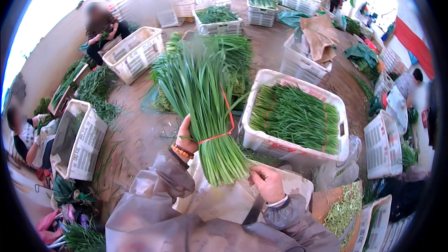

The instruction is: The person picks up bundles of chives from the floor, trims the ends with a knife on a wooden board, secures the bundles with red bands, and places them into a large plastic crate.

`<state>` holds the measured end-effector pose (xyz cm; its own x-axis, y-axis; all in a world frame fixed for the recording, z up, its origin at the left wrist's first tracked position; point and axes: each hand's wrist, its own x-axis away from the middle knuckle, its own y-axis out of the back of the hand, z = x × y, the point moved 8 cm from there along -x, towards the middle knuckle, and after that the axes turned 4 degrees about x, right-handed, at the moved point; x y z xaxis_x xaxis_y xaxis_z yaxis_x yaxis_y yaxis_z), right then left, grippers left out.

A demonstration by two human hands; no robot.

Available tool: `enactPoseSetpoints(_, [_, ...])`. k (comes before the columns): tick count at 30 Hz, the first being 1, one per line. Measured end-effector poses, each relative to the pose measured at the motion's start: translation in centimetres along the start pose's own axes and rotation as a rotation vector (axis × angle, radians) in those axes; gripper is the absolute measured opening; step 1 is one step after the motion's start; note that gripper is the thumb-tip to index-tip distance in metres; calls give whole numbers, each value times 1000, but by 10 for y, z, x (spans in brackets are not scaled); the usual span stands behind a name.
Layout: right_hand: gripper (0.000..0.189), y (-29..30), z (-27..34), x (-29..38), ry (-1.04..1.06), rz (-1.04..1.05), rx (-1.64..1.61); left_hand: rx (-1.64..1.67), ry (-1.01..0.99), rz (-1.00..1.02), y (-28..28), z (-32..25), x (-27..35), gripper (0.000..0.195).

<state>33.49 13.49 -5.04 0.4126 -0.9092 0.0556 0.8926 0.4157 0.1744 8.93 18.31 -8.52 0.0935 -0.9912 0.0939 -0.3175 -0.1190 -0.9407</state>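
Note:
My left hand [187, 136] grips a large bundle of Chinese chives [213, 112] from its left side, leaves pointing away from me and cut stem ends towards my lap. A red tie [217, 137] goes round the bundle, and a loop of it stands up along the right side. At the lower right of the stem ends, my right hand [267, 183] has thumb and forefinger pinched together; whether a stem is between them cannot be told. Behind the bundle lies a heap of more chives [234, 56]. A grey waterproof sleeve covers each forearm.
A white plastic crate [297, 157] of tied chives stands to my right. A board with chopped trimmings [344, 203] lies lower right. Empty-looking crates [134, 56] and loose greens [96, 87] are at the left, near two seated people. More people and crates are around the room.

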Motion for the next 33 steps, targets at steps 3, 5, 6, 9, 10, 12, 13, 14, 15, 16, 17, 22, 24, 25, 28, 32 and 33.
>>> enactPoseSetpoints(3, [12, -11, 25, -11, 207, 59, 386, -81, -56, -100, 9, -27, 8, 31])
enactPoseSetpoints(5, [10, -28, 31, -18, 282, 110, 556, -140, -76, -178, 17, -50, 18, 30])
enactPoseSetpoints(6, [9, -37, 30, -18, 331, 164, 634, -158, -37, -159, 17, -60, 19, 29])
enactPoseSetpoints(9, [13, -53, 8, -3, 313, 322, 836, -258, 23, -284, 31, -91, 33, 28])
enactPoseSetpoints(10, [17, -54, -6, 7, 229, 474, 771, -333, 5, -331, 37, -107, 40, 29])
enactPoseSetpoints(12, [19, -29, -47, 36, 54, 653, 914, -529, -17, -314, 34, -133, 49, 29])
enactPoseSetpoints(13, [20, -6, -65, 54, 55, 658, 1025, -620, -20, -295, 31, -141, 50, 30])
enactPoseSetpoints(14, [22, 27, -97, 71, -169, 678, 1071, -728, -45, -311, 17, -151, 60, 31])
enactPoseSetpoints(15, [24, 53, -121, 90, -333, 773, 1181, -821, -80, -281, 11, -161, 68, 33])
enactPoseSetpoints(16, [24, 63, -122, 94, -351, 802, 1279, -909, -100, -247, 9, -167, 73, 35])
enactPoseSetpoints(17, [23, 72, -121, 98, -371, 826, 1376, -998, -117, -208, 5, -172, 77, 36])
enactPoseSetpoints(22, [24, 31, -48, 59, -140, 556, 1404, -1148, 52, -165, 16, -141, 90, 51])
enactPoseSetpoints(24, [32, -31, 25, 25, 349, 421, 1006, -1108, 132, -190, 30, -119, 101, 51])
enactPoseSetpoints(25, [33, -56, 43, 17, 580, 351, 907, -1082, 182, -186, 36, -102, 100, 51])
enactPoseSetpoints(28, [46, -118, 69, -7, 810, 300, 804, -1064, 294, -134, 49, -52, 89, 50])
enactPoseSetpoints(32, [65, -157, 31, -29, 773, 186, 979, -1014, 356, -146, 60, -27, 90, 48])
enactPoseSetpoints(33, [68, -158, 26, -26, 731, 207, 1004, -1013, 352, -148, 64, -26, 90, 48])
